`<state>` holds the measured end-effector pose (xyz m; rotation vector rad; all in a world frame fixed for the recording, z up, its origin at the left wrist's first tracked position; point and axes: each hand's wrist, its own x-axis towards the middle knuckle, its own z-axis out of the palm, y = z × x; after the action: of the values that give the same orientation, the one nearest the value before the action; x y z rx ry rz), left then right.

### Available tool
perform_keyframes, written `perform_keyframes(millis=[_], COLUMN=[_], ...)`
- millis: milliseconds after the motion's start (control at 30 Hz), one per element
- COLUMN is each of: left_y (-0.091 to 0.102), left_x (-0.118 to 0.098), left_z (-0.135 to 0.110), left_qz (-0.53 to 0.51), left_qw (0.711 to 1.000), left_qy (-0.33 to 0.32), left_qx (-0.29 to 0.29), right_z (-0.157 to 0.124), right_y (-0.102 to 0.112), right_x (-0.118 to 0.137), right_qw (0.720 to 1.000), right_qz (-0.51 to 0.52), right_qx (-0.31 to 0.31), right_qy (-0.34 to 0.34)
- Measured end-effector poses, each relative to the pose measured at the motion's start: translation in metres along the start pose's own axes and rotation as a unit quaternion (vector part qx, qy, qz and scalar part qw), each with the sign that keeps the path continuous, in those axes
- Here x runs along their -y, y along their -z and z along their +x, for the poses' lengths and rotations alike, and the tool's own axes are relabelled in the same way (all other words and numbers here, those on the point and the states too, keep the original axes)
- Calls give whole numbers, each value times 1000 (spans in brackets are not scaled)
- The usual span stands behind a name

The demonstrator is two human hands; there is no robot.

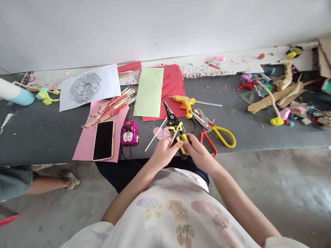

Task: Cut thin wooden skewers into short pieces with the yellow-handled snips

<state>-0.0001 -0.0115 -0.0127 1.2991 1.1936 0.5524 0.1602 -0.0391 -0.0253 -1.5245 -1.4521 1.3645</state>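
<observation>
My left hand (pixel 163 152) is closed around a thin wooden stick (pixel 174 135) at the table's front edge. My right hand (pixel 197 152) grips the yellow-and-black handles of a pair of cutting pliers (pixel 173 124), whose jaws point away from me. The stick crosses the pliers near the handles. A second stick (pixel 155 135) lies on the table just left of them, beside a pink heart-shaped paper piece (pixel 160 131).
On the dark table (pixel 46 135): a phone (pixel 103 140) on pink paper, a magenta gadget (pixel 129 133), a bundle of sticks (pixel 110 106), green and red sheets, a yellow glue gun (pixel 184 102), scissors (pixel 214 131), cardboard scraps at right. Another person's leg and sandal (pixel 69 178) are at left.
</observation>
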Motion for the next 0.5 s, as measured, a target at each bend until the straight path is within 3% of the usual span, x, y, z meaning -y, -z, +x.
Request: perform_keyframes(millis=[167, 500], left_y=[-7, -7], left_x=[12, 8], left_z=[0, -7], left_qz=[-8, -28], left_qw=[1000, 999], left_qy=[13, 28], left_qx=[-6, -3], right_z=[1, 5], right_y=[-5, 21], right_x=[-3, -7], right_qw=[992, 982], right_qz=[-121, -178], right_qx=[-30, 47], right_qy=[8, 30])
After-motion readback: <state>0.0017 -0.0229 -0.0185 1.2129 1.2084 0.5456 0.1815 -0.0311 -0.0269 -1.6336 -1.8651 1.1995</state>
